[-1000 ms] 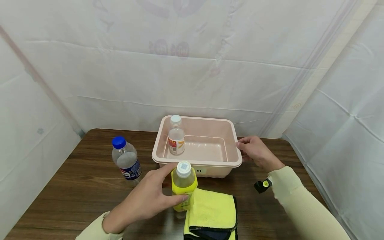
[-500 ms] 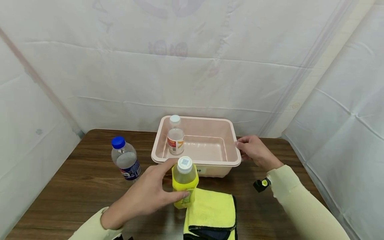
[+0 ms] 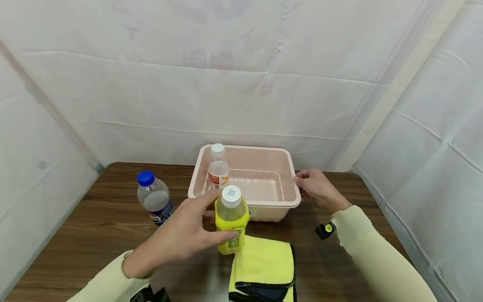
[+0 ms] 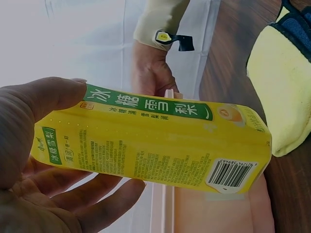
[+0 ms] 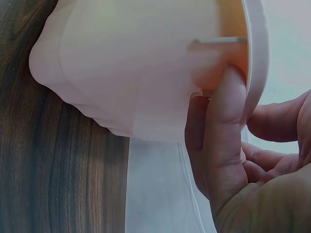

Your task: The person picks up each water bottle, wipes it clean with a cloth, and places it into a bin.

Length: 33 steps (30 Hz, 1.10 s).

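Note:
My left hand (image 3: 185,235) grips a yellow-labelled drink bottle (image 3: 232,224) with a white cap, thumb on the near side and fingers behind. The bottle is upright, raised in front of the pink plastic basin (image 3: 260,203) and overlapping its front rim in the head view. Its barcode and green label band show in the left wrist view. At the basin's right end, my right hand (image 3: 318,191) pinches the rim, thumb on top and fingers curled under the lip (image 5: 255,58). Inside the basin at the left stands a clear bottle (image 3: 219,167) with a white cap and red-orange label.
A clear bottle with a blue cap (image 3: 154,199) stands on the dark wooden table (image 3: 102,235), left of the basin. A folded yellow cloth (image 3: 264,264) with black edging lies in front of the basin. White sheeting (image 3: 241,105) rises behind the table and at both sides.
My left hand has lifted the yellow-labelled bottle off the table, upward and slightly toward the basin. My right hand keeps its hold on the basin rim. The view has shifted slightly.

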Tool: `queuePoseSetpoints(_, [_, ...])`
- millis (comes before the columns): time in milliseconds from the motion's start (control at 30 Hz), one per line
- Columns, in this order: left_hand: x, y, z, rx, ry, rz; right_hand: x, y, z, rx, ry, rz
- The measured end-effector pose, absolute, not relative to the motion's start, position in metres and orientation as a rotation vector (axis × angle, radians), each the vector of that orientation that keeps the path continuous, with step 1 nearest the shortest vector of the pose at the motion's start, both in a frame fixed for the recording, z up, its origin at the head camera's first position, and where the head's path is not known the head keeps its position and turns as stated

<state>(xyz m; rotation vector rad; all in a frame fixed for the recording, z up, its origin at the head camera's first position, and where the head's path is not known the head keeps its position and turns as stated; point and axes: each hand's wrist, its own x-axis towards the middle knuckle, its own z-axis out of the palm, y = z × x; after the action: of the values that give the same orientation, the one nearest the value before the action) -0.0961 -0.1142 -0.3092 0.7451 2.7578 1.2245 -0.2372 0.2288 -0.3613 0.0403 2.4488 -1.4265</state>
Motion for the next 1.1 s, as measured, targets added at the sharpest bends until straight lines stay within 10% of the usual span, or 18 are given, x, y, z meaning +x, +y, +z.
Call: queuePoseSetpoints(1100, [-0.118, -0.112, -0.266, 0.815, 2.712, 1.274, -0.237, 0.219, -0.357, 0.038, 2.437, -1.444])
